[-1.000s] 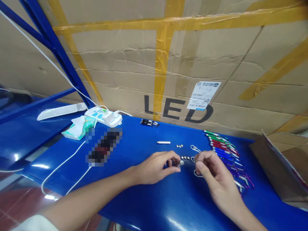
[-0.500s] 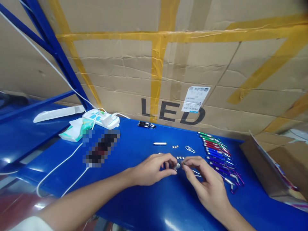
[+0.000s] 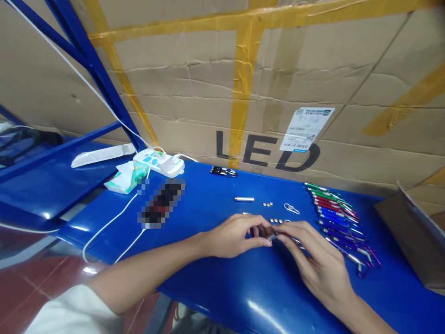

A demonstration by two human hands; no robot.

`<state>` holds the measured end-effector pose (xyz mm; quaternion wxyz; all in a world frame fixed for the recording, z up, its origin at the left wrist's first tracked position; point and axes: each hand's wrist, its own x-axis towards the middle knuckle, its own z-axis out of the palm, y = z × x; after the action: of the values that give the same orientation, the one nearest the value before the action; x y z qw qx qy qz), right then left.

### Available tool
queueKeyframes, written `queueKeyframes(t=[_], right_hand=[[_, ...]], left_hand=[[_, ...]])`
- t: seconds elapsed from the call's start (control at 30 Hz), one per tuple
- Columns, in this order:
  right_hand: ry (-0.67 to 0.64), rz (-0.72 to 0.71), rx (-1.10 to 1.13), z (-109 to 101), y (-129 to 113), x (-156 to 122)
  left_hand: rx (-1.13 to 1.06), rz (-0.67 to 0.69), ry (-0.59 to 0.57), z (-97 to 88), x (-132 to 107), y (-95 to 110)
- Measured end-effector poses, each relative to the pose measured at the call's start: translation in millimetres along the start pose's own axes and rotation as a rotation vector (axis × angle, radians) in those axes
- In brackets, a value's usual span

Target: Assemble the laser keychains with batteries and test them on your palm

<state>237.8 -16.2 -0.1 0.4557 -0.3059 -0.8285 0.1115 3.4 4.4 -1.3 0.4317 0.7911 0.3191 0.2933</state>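
Note:
My left hand (image 3: 239, 236) is closed, thumb and fingers pinching a small silver cylinder (image 3: 270, 236) that they mostly cover. My right hand (image 3: 318, 255) pinches at the cylinder's near end; whatever its fingertips hold is too small and hidden to name. The fingertips of both hands meet just above the blue table. Beyond them are two short rows of button cells, one farther back (image 3: 267, 204) and one closer (image 3: 276, 221). A silver tube (image 3: 244, 199) lies to the left of these, and a silver carabiner clip (image 3: 291, 208) to the right. Another clip is partly hidden behind my right hand.
Several green, red, blue and purple metal tubes with clips (image 3: 335, 215) lie in a row on the right, beside an open cardboard box (image 3: 399, 236). Black tubes (image 3: 223, 171) rest near the large carton (image 3: 187, 106). A power strip (image 3: 158, 162), tissue pack (image 3: 127, 178) and cabled, pixelated device (image 3: 162, 204) are left.
The small gap between my hands has closed, and my right fingertips now touch the end of the silver cylinder. The camera view has shifted, so the scene sits farther right.

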Motion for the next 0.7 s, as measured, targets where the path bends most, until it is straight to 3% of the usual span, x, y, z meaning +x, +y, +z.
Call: queueKeyframes(t=[0.7], right_hand=[[-0.033,0.034,-0.061,-2.0,2.1,-3.2]], left_hand=[[-0.065,-0.035,0.066,2.2,1.8,-0.2]])
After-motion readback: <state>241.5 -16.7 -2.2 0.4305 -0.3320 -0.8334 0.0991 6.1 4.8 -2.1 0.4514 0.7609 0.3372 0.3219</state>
